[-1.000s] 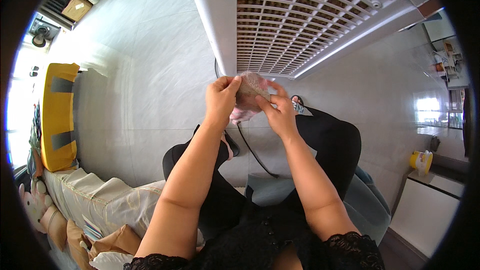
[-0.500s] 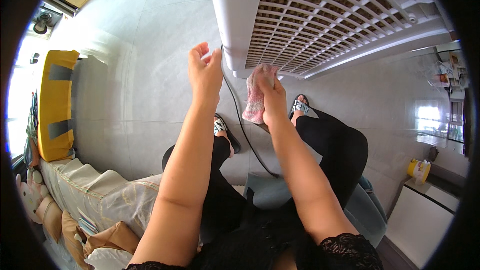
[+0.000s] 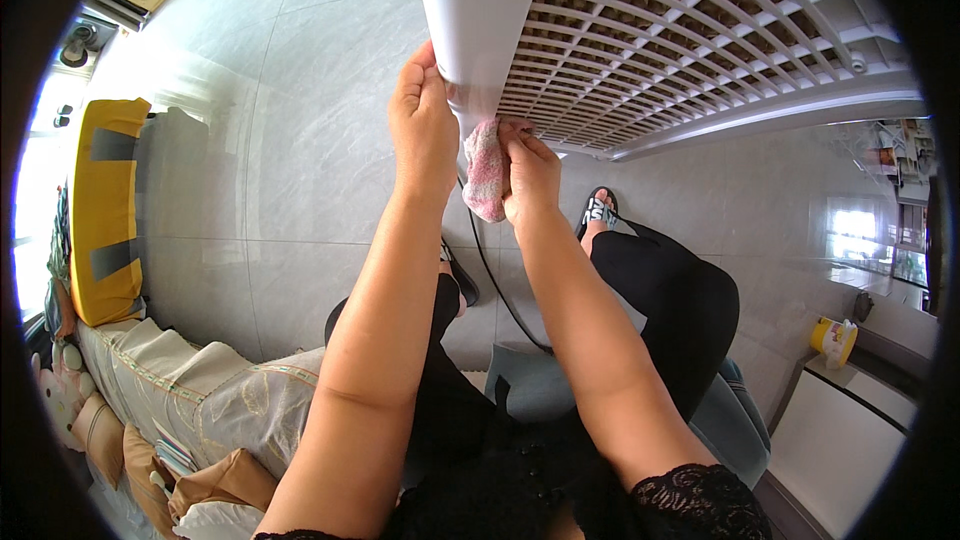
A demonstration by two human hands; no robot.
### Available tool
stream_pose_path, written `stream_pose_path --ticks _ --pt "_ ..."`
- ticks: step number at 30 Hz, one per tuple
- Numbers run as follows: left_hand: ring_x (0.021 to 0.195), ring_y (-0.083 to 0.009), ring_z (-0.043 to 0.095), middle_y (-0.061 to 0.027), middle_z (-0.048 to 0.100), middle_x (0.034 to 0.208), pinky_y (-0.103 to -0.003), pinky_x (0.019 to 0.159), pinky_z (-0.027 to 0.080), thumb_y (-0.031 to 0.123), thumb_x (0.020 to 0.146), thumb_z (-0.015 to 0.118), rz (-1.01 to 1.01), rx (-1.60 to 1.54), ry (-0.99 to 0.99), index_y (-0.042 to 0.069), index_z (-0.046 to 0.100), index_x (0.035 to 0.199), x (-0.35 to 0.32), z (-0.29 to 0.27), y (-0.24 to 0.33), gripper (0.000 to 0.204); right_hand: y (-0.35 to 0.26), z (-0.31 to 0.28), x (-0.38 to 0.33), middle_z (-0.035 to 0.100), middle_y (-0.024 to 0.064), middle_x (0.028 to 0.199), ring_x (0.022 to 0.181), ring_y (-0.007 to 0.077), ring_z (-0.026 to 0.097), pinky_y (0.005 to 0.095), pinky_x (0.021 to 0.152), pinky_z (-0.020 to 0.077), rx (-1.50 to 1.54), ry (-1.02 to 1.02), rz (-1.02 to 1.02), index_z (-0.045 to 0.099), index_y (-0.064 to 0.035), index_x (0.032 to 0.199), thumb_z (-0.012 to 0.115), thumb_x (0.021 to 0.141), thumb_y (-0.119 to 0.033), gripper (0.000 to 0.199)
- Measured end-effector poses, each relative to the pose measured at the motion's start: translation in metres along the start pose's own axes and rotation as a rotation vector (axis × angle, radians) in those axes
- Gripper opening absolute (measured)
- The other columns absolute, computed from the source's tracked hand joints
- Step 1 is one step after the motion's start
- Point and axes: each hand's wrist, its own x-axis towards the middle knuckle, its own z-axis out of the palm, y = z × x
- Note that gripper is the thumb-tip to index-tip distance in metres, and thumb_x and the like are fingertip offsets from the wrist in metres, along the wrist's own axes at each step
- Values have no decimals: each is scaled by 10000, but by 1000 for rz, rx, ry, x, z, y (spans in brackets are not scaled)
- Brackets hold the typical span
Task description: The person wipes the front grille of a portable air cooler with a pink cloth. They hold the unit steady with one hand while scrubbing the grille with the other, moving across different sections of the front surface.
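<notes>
Pinching cloth [image 3: 485,172] by grille [image 3: 650,35] over grey floor [image 3: 330,130]: right hand [image 3: 532,175]; left hand [image 3: 425,140], grip unclear

White letter shapes [image 3: 597,217], too small to read surely, stand on the right slipper strap [image 3: 606,212].

Bright light glares at left beyond a grey tiled floor [image 3: 310,190]. A white cabinet [image 3: 838,435] stands near right.
</notes>
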Motion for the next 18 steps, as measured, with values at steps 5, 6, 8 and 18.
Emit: stream_pose_path --ticks 5,6,8,18 --pt "1094 -122 513 -60 589 1180 -301 961 389 147 1021 393 2 58 15 24 548 1260 0 -1 1 309 3 3 3 686 96 871 731 167 661 292 637 554 -59 107 -128 674 32 921 690 872 -81 124" --pt "1094 -145 535 -105 589 1201 -292 944 423 115 1023 359 -1 86 21 -8 527 1295 -1 -1 2 342 -2 5 1 684 88 857 715 156 648 280 637 543 -37 127 -112 678 40 908 697 860 -75 126" --pt "1089 -147 535 -100 590 1200 -293 945 422 117 1027 352 27 96 4 -5 529 1291 0 -1 0 341 -14 9 -2 680 71 830 683 134 623 255 637 521 7 167 -80 686 55 880 712 835 -63 129" --pt "1129 -79 451 42 571 1179 -345 1028 309 194 1012 433 -46 43 -78 113 581 1206 -3 -8 4 257 5 16 3 679 88 927 801 164 623 273 722 504 58 201 -115 697 51 946 703 818 -89 190"
